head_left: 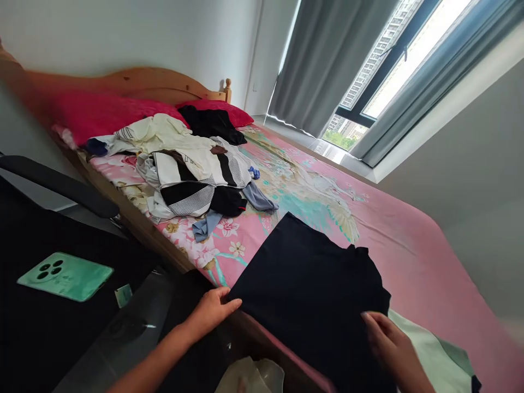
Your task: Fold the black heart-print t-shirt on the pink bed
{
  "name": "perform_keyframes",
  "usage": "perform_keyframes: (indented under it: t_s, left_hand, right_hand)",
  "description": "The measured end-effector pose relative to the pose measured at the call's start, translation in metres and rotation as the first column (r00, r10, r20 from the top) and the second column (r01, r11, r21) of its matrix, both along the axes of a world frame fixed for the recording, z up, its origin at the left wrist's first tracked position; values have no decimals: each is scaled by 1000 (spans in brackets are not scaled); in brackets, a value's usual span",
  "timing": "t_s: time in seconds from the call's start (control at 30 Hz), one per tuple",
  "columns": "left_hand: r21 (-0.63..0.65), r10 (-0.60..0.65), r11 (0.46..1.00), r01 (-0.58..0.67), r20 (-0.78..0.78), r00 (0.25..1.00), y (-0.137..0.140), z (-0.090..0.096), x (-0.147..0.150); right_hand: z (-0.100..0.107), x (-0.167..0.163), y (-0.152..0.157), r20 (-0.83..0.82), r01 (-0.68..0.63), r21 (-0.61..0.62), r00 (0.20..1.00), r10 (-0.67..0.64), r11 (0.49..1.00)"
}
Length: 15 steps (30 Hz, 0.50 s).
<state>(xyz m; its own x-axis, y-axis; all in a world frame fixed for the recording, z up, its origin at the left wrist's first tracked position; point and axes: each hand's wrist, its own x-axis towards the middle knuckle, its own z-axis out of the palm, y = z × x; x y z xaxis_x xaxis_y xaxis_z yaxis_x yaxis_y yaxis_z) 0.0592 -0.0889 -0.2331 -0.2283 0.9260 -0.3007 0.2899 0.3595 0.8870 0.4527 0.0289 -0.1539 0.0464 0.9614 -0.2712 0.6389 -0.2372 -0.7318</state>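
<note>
Dark shirt lies flat at bed edge, six o'clock. Left hand grips its near corner; right hand rests fingers loosely curled upon it. Clothes pile at ten o'clock.

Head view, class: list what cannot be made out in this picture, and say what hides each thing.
- Right hand: wrist cut off by the bottom edge; palm faces down on the dark garment.
- Pale green cloth: mostly under the garment, so its kind is unclear.
- Clothes pile: pieces overlap; no count possible.
- Phone: lies face down, screen hidden.
- Left hand: fingertips hidden at the garment's edge.
</note>
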Motion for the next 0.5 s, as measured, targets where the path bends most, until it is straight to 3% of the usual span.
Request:
perform_keyframes:
  t_s: [0.1, 0.23, 0.37, 0.5]
  left_hand:
    - [20, 29, 999, -27, -100, 995, -3, 4, 3]
    - [3, 37, 999, -37, -23, 999, -4, 2, 3]
    - [5, 60, 998, -61, 120, 991, -3, -11, 1]
    - [-50, 36, 998, -29, 136, 990, -2, -24, -3]
  right_hand:
    - [2, -81, 50, -110, -184, 46, 976, 188, 982]
    - [-11, -163, 124, -102, -284, 121, 950, 296, 951]
    - [-31, -215, 195, -5, -273, 135, 961, 276, 952]
    - [-54, -243, 245, 145, -272, 138, 957, 252, 952]
